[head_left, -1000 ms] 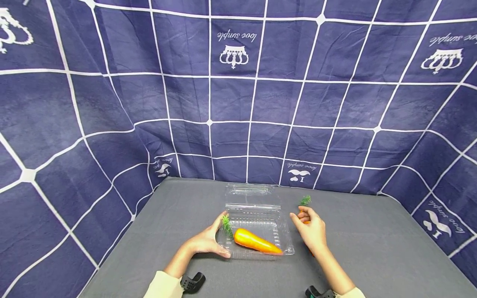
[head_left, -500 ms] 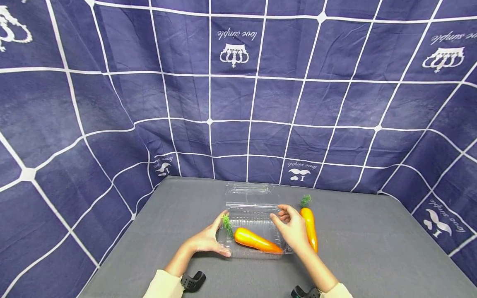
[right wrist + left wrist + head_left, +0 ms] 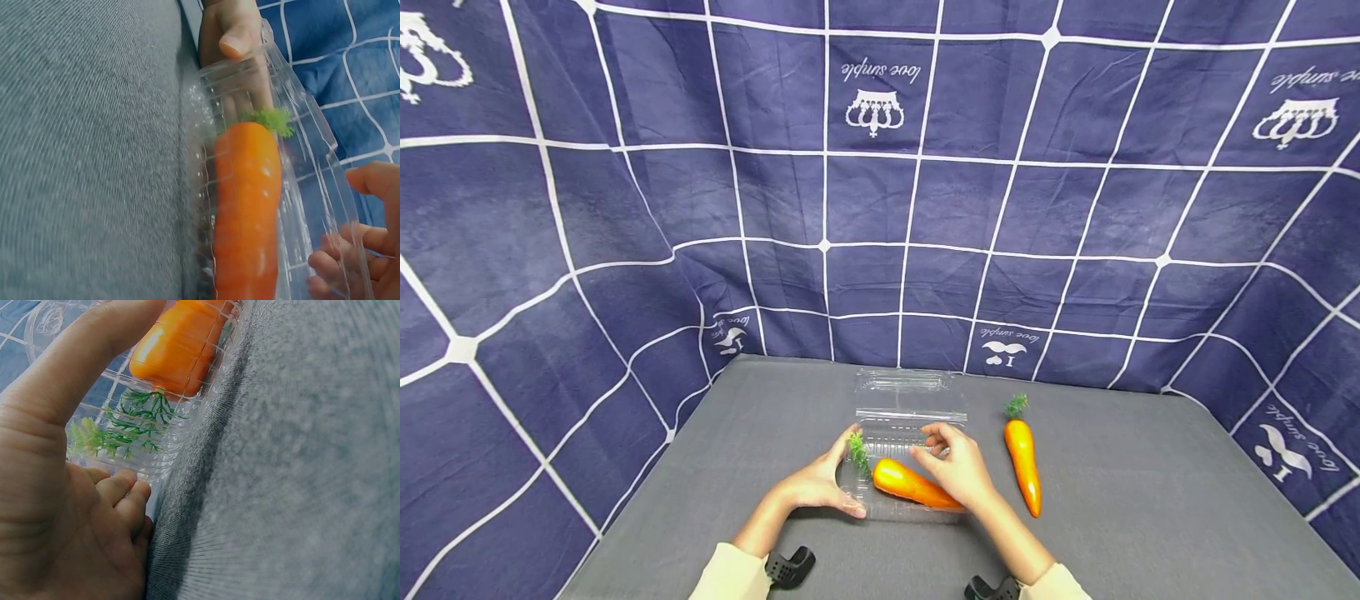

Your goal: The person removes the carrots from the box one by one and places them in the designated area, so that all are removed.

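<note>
A clear plastic clamshell container sits on the table with its lid folded back. My left hand grips its left side, thumb at the front corner and fingers along the far part of that side. Inside lies an orange carrot, its green leafy top toward the left hand and its tip to the right. My right hand hovers over the container's right part, fingers loosely bent, holding nothing; it overlaps the carrot's tip end in the head view. The right wrist view shows this carrot through the clear wall.
A second carrot with a green top lies on the grey table, right of the container. The raised lid extends toward the back. A blue curtain with white lines hangs behind and at both sides.
My right hand has moved left from the second carrot to over the container, leaving that carrot on the table in full view. The left hand, container and inner carrot stay put.
</note>
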`<action>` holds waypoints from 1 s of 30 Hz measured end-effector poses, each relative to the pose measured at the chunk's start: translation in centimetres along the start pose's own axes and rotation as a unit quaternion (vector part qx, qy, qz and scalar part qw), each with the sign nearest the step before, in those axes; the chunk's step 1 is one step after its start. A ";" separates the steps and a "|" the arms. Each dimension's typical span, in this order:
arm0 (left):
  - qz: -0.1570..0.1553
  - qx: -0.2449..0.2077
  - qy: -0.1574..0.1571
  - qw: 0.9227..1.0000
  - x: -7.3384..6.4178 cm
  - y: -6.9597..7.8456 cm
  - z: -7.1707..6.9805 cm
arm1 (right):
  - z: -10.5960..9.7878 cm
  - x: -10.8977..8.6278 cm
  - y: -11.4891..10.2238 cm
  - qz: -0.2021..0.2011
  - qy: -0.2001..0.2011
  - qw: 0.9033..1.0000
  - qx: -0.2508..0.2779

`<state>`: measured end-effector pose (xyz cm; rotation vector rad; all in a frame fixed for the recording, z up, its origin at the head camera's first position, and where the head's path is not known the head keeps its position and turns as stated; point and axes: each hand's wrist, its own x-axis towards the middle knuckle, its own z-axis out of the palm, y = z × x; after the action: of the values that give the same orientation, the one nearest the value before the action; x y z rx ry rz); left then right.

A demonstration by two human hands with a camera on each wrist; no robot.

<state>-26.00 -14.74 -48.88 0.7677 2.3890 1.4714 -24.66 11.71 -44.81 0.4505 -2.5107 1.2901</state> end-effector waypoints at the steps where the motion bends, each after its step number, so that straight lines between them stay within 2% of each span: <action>1: -0.001 0.000 0.000 1.000 0.0 0.0 0.0 | 0.1 0.0 0.0 0.000 -0.011 1.000 -0.002; 8: -0.003 -0.001 0.003 1.000 0.1 -0.1 0.1 | 0.6 0.1 0.1 -0.029 -0.112 0.993 -0.033; 12: -0.003 0.000 0.006 1.000 0.0 -0.1 0.2 | 0.7 0.0 0.1 -0.043 -0.153 0.986 -0.045; 22: -0.005 -0.003 0.003 1.000 0.0 -0.1 0.1 | 0.9 -0.1 0.2 -0.076 -0.197 0.975 -0.074; 30: -0.008 -0.007 0.005 1.000 0.0 0.2 0.1 | 1.1 0.0 0.5 -0.082 -0.210 0.971 -0.084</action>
<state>-25.86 -14.60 -48.80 0.7375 2.3842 1.4876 -24.94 11.07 -45.80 0.9541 -2.8155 0.9911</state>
